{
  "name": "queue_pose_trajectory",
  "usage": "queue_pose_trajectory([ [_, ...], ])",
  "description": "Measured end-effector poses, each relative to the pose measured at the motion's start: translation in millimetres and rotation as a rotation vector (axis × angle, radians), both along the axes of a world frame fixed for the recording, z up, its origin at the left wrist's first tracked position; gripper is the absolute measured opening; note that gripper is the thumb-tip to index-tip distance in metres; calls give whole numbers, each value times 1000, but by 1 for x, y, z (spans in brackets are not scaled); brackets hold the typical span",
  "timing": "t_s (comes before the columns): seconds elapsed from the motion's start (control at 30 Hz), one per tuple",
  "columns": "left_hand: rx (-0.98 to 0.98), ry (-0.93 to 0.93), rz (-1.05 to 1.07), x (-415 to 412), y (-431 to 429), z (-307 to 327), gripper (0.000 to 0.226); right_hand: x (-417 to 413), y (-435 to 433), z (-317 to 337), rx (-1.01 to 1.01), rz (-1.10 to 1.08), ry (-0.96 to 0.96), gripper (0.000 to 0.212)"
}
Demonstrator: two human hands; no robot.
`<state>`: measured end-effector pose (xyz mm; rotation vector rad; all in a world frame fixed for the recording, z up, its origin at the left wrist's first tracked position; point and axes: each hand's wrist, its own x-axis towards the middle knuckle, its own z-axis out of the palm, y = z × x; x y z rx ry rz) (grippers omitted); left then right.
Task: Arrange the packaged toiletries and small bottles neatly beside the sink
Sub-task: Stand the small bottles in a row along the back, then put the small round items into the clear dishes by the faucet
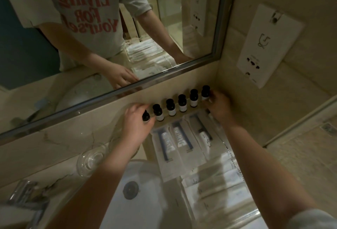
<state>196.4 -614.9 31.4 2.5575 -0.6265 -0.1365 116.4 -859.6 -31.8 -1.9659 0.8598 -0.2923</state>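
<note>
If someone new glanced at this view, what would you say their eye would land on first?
Most likely the row of small black-capped bottles standing along the back ledge under the mirror, with the left hand closed on the leftmost bottle and the right hand at the rightmost bottle. Next, the packaged toothbrush kits lying side by side in front of the bottles, right of the sink.

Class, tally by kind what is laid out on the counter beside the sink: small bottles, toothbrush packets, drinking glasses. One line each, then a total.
Small black-capped bottles: 6
Toothbrush packets: 3
Clear glasses: 1
Total: 10
The flat white packets nearer the camera are too blurred to count.
</note>
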Motion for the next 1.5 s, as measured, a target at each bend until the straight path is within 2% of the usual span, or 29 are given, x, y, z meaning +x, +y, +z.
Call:
queue_pose_trajectory([
  [0.27, 3, 1, -13, -1, 2, 1, 47, 1, 1, 6, -27, 3, 66, 39],
  [0.47, 16, -33, -35, -12, 8, 7, 47, -19, 13, 16, 3, -13, 5, 50],
  [0.63, 29, -42, -51, -34, 23, 15, 50, -43, 41, 34, -125, -20, 82, 45],
  [0.83, 109, -67, -68, -69, 59, 26, 50, -82, 101, 50, -447, 140, 0, 34],
  [0.97, 126, -74, -61, -94, 97, 31, 48, -103, 150, 60, -499, 264, -56, 36],
  [1.17, 83, -62, 45, -123, 174, 31, 40, -122, 234, 70, -483, 424, -41, 37],
  [1.5, 103, 137, 251, -152, 338, 7, 43, -113, 390, 62, -312, 801, 92, 36],
])
